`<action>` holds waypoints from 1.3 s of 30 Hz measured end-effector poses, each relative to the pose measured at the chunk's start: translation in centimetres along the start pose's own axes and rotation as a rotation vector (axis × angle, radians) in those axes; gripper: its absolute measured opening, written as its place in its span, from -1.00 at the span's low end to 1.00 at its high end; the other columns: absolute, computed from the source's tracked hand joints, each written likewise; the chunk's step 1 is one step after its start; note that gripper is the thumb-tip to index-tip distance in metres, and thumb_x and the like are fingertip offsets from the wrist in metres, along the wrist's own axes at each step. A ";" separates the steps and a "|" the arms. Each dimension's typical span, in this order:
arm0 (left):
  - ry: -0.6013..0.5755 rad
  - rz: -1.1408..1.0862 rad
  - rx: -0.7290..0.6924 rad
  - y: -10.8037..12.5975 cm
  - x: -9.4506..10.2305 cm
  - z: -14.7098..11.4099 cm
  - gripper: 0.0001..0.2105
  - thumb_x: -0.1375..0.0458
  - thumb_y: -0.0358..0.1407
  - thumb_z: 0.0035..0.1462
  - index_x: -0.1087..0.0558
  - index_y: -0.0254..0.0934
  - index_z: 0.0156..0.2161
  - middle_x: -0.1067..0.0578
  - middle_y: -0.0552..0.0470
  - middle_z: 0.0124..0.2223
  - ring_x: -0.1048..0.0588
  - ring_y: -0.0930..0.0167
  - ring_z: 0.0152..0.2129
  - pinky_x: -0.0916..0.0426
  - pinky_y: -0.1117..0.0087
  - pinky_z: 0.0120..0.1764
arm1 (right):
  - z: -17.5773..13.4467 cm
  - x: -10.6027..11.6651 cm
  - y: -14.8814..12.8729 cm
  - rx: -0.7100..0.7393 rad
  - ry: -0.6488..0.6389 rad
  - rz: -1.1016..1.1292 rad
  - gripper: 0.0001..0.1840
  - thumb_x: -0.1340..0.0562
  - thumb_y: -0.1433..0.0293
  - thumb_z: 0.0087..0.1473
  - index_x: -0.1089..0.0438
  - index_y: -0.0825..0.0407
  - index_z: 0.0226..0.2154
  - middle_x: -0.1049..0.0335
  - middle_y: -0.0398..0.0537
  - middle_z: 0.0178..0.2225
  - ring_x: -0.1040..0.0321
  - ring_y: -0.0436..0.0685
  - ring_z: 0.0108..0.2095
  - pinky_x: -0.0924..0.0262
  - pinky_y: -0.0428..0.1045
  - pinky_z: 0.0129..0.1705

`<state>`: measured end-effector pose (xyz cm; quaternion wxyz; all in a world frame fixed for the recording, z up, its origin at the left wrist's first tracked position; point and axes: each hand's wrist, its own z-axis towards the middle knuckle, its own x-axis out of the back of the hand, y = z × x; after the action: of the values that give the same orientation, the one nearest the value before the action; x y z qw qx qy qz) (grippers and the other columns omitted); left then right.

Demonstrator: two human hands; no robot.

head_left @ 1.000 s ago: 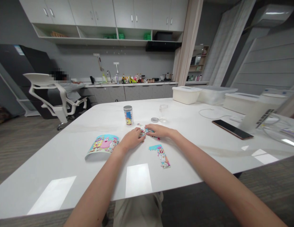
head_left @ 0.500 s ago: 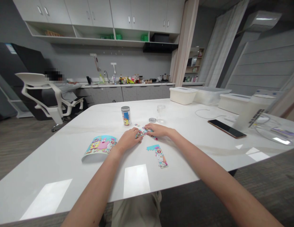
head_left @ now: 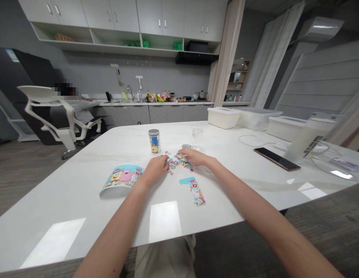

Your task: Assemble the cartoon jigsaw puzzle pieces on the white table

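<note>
Loose jigsaw puzzle pieces [head_left: 176, 163] lie in a small colourful heap between my two hands. My left hand [head_left: 156, 169] rests at the heap's left edge, fingers loosely bent and apart, fingertips by some pieces. Over the far right side of the heap is my right hand [head_left: 194, 156], its fingers reaching out and touching pieces. Nearer to me lies a joined puzzle section [head_left: 196, 192] with a cartoon figure and a blue strip along its top. A curved picture sheet [head_left: 123, 179] with cartoon characters sits left of my left forearm.
Behind the heap stand a metal-lidded jar [head_left: 154, 141], a clear jar [head_left: 197, 139] and a loose lid [head_left: 186, 146]. To the right are a phone [head_left: 276, 158], a white bottle [head_left: 308, 139], cables and storage boxes [head_left: 224, 117]. A person sits in a chair [head_left: 49, 116] at far left.
My hands have moved slightly apart, my left hand drawing left and my right hand shifting a little away. More of the loose pieces show between them.
</note>
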<state>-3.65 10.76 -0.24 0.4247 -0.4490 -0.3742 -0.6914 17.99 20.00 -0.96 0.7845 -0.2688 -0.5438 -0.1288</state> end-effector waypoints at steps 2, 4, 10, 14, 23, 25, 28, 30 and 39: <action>0.016 -0.003 0.022 0.0 0.0 0.0 -0.78 0.02 -0.34 0.19 -0.38 -0.29 -0.09 -0.52 -0.11 -0.14 -0.48 0.27 -0.20 -0.29 0.34 -0.15 | -0.1 -0.1 0.2 -0.039 0.028 0.051 -0.32 -0.05 0.78 -0.15 -0.26 0.12 0.06 -0.31 0.14 0.06 -0.27 0.16 0.06 -0.15 0.11 0.09; 0.024 -0.007 0.040 0.1 0.1 0.0 -0.77 0.02 -0.35 0.19 -0.37 -0.30 -0.08 -0.52 -0.11 -0.12 -0.48 0.27 -0.19 -0.29 0.34 -0.14 | -0.2 -0.1 0.3 -0.075 0.042 0.139 -0.30 -0.04 0.79 -0.15 -0.23 0.09 0.08 -0.29 0.14 0.08 -0.30 0.15 0.05 -0.20 0.08 0.05; 0.017 -0.007 0.044 0.2 0.3 -0.2 -0.76 0.01 -0.37 0.17 -0.37 -0.31 -0.07 -0.52 -0.11 -0.13 -0.48 0.28 -0.21 -0.29 0.34 -0.16 | -0.3 0.0 0.4 -0.163 0.052 0.310 -0.26 -0.03 0.81 -0.17 -0.22 0.06 0.08 -0.21 0.15 0.13 -0.32 0.15 0.05 -0.30 -0.01 -0.08; 0.020 -0.007 0.061 0.1 0.2 -0.1 -0.77 -0.01 -0.38 0.16 -0.38 -0.31 -0.08 -0.52 -0.12 -0.15 -0.48 0.27 -0.24 -0.29 0.33 -0.19 | -0.4 0.4 0.3 -0.133 0.090 0.121 -0.43 -0.09 0.76 -0.09 -0.31 0.11 -0.01 -0.32 0.14 0.02 -0.40 0.12 -0.08 -0.28 0.00 -0.09; 0.039 -0.013 0.030 -0.6 -0.6 0.1 -0.78 0.01 -0.41 0.16 -0.38 -0.30 -0.10 -0.53 -0.11 -0.17 -0.49 0.29 -0.24 -0.31 0.34 -0.19 | -0.4 1.5 -0.8 -0.169 -0.021 -0.134 -0.51 -0.10 0.71 -0.11 -0.46 0.07 -0.14 -0.49 -0.01 -0.18 -0.40 0.12 -0.17 -0.21 -0.06 -0.11; 0.039 -0.037 0.030 -0.7 -0.6 0.1 -0.77 0.01 -0.43 0.15 -0.37 -0.30 -0.10 -0.53 -0.09 -0.16 -0.49 0.30 -0.24 -0.31 0.34 -0.17 | -0.4 1.6 -0.8 -0.187 -0.045 -0.159 -0.47 -0.11 0.70 -0.14 -0.46 0.04 -0.12 -0.49 -0.03 -0.19 -0.39 0.13 -0.17 -0.20 -0.06 -0.12; 0.042 -0.098 0.041 -0.7 -0.6 0.1 -0.77 0.00 -0.44 0.14 -0.36 -0.28 -0.09 -0.54 -0.06 -0.16 -0.49 0.32 -0.22 -0.31 0.35 -0.15 | -0.4 1.4 -0.7 -0.174 -0.041 -0.170 -0.44 -0.10 0.71 -0.15 -0.44 0.05 -0.09 -0.46 -0.01 -0.14 -0.37 0.14 -0.11 -0.19 -0.04 -0.06; 0.053 -0.141 0.049 -0.7 -0.6 0.2 -0.75 -0.02 -0.43 0.13 -0.33 -0.26 -0.07 -0.53 -0.05 -0.15 -0.49 0.33 -0.20 -0.32 0.36 -0.12 | -0.3 1.2 -0.5 -0.129 -0.018 -0.157 -0.46 -0.09 0.73 -0.13 -0.44 0.07 -0.11 -0.42 0.03 -0.09 -0.34 0.14 -0.07 -0.17 -0.01 -0.02; 0.049 -0.168 0.173 -0.9 -0.4 0.0 -0.71 0.04 -0.51 0.12 -0.30 -0.24 -0.05 -0.53 -0.07 -0.08 -0.50 0.35 -0.16 -0.32 0.35 -0.08 | 0.3 0.2 -2.3 0.073 0.022 -0.020 -0.76 -0.15 0.47 0.15 -0.45 0.10 -0.14 -0.37 0.12 -0.11 -0.34 0.15 -0.11 -0.18 0.07 0.01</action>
<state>-4.40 11.23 -0.69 0.4113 -0.3608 -0.4583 -0.7005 16.69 18.27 -0.07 0.7983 -0.2332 -0.5422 -0.1198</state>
